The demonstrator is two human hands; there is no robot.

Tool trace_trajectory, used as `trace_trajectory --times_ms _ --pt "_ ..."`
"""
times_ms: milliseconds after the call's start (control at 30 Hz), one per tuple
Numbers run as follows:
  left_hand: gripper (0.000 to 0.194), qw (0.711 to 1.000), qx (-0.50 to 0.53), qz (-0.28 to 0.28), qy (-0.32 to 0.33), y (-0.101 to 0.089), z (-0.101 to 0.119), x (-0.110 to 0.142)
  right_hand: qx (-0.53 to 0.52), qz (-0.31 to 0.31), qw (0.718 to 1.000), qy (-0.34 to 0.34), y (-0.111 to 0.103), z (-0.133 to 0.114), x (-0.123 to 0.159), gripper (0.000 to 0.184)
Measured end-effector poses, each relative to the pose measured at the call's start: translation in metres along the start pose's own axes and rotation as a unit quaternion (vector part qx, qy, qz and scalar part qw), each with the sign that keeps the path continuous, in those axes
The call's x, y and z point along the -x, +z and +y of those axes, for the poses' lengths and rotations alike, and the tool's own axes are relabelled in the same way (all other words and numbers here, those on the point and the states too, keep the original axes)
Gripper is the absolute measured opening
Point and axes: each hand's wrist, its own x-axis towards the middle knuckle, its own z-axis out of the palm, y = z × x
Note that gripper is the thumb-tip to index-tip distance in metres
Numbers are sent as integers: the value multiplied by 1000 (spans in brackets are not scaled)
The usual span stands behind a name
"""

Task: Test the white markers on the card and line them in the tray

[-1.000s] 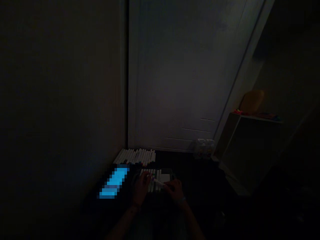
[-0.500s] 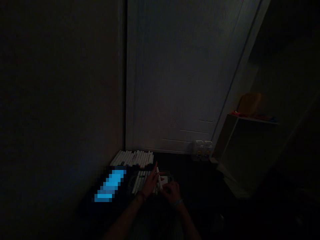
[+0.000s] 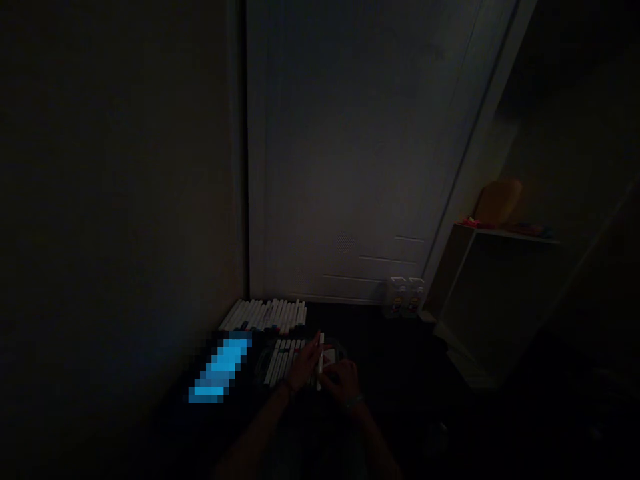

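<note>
The room is very dark. A white marker [image 3: 321, 357] stands nearly lengthwise between my two hands, over the right part of a clear case [image 3: 260, 367]. My left hand [image 3: 304, 363] has its fingers at the marker's upper part. My right hand [image 3: 343, 381] pinches the marker near its lower end. Several white markers [image 3: 283, 360] lie side by side in the case, left of my left hand. A white piece [image 3: 330, 356] shows in the case's right part, partly hidden by my fingers. Behind the case lies a row of white markers [image 3: 265, 315], some with coloured ends.
A blurred, glowing blue screen [image 3: 223, 365] lies left of the case. Two clear containers [image 3: 404, 298] stand at the back of the dark table [image 3: 395, 353], against a pale door-like panel [image 3: 350, 167]. A cabinet [image 3: 500, 287] at the right bears an orange object [image 3: 500, 200].
The marker has turned from lying crosswise to pointing away from me, then lowered towards the case. My left hand moved right, to the marker's upper part; my right hand stayed at its other end.
</note>
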Motion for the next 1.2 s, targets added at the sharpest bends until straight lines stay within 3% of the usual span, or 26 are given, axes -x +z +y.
trace_trajectory --times_ms 833,1200 --pt "59 999 42 -19 1 -1 -3 2 -6 -9 1000 10 -3 -5 -1 20" --pt "63 999 43 19 -8 -1 11 5 -2 -8 1000 24 -6 -8 0 26"
